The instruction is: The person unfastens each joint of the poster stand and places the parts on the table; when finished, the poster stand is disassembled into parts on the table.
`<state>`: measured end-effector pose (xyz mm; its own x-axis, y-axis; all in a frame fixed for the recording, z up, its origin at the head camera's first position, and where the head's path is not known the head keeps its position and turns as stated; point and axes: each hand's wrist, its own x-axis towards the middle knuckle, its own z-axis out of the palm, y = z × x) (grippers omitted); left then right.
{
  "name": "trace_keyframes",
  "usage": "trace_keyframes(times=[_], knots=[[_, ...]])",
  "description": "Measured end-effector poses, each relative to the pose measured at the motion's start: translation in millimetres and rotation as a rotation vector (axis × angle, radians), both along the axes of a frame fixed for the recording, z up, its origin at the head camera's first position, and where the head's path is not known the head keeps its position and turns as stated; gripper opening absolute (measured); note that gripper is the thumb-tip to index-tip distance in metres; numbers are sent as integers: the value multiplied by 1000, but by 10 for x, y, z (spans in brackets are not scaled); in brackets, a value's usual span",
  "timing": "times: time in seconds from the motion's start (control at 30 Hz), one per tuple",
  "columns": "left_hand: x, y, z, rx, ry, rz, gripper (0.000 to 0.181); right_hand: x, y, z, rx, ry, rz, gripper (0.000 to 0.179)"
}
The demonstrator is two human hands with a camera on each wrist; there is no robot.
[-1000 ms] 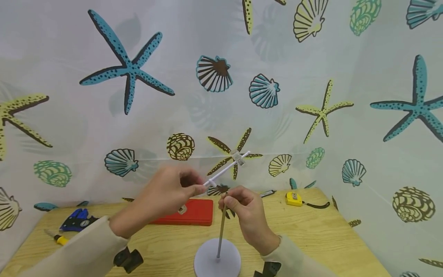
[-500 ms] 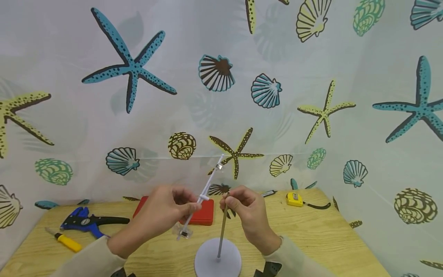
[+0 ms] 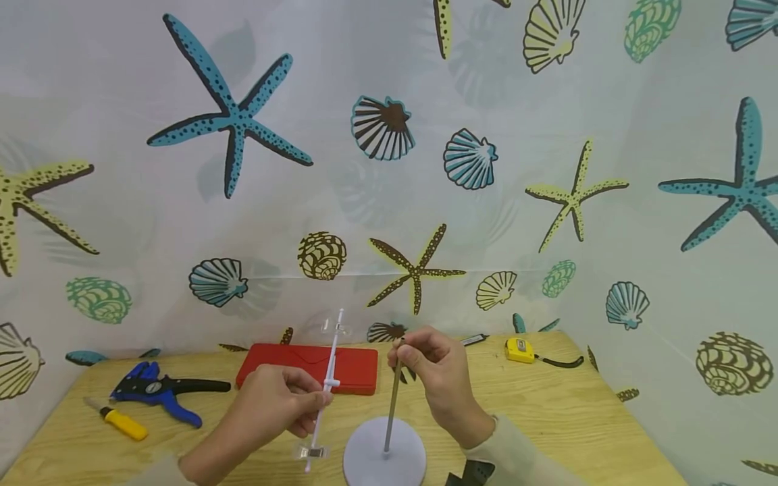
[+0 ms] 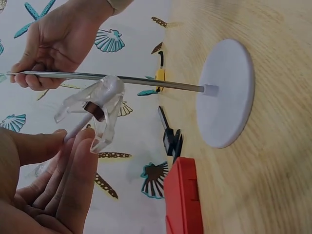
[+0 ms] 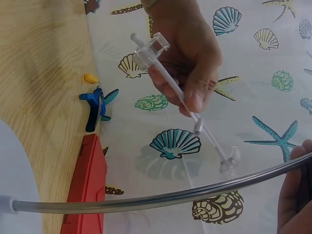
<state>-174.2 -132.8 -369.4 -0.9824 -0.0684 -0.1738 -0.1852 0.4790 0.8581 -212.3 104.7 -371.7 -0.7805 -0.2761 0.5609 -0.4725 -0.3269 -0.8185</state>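
My left hand point(image 3: 276, 405) pinches a thin white plastic rod point(image 3: 335, 351) between thumb and fingers near its short cross-piece. A clear plastic clip point(image 3: 313, 453) sits near each end of this rod, which stands steeply tilted to the left of the metal pole. With thumb and fingertips my right hand point(image 3: 440, 378) pinches the top of the slim metal pole point(image 3: 394, 398). That pole rises, leaning slightly right, from the socket of a round white base point(image 3: 365, 466) on the table. In the left wrist view, the near clip point(image 4: 109, 100) overlaps the pole point(image 4: 146, 81); contact cannot be told.
Behind the hands lies a red case point(image 3: 361, 371). At left are blue-and-black hand pliers point(image 3: 154, 388) and a yellow-handled tool point(image 3: 124, 424). A yellow tape measure point(image 3: 519, 349) lies at back right, near a slim dark-tipped tool point(image 3: 474, 339). A patterned curtain hangs behind the table.
My left hand has moved down and left with the white clip rod, turning it from a rightward slant to nearly upright. The right hand keeps its hold on the pole.
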Motion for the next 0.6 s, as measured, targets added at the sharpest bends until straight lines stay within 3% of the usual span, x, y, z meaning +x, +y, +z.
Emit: trace_keyframes(times=[0.6], knots=[[50,-100,-681,-23,-243,18,17,24,-9,22,16,-31,-22,6]])
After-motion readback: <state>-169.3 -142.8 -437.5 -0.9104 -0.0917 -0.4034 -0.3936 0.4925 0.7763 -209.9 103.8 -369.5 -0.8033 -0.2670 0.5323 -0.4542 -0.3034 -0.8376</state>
